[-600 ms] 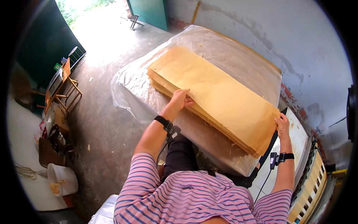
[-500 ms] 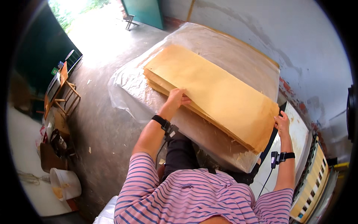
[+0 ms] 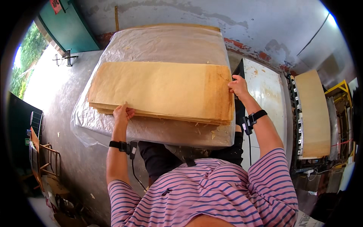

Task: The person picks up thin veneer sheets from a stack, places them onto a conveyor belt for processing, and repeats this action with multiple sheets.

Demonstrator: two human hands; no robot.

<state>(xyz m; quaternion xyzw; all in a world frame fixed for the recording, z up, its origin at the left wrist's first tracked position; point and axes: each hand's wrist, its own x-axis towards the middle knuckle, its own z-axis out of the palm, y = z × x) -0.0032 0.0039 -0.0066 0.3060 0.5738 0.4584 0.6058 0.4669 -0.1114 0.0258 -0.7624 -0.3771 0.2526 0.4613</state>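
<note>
A stack of thin tan sheets [image 3: 159, 89], which look like wood veneer, lies crosswise in front of me. The top one is darker brown at its right end. My left hand [image 3: 123, 114] pinches the near edge of the upper sheet, left of the middle, with the thumb on top and the fingers curled underneath. At the right end, my right hand [image 3: 238, 86] has its fingers closed on the sheet's edge. How many layers either hand grips cannot be made out. Black bands with small devices sit on both wrists.
Clear plastic sheeting [image 3: 162, 41] covers the big block beneath the stack. Right of it stands a white-topped surface [image 3: 264, 94], then a rack holding another tan sheet [image 3: 314, 117]. A wooden folding chair [image 3: 47, 155] is at far left, by a concrete floor [image 3: 81, 125].
The view has turned to the right, so the stack now lies nearly level and more of the right-hand rack shows. Both hands stay at the same edges of the sheet.
</note>
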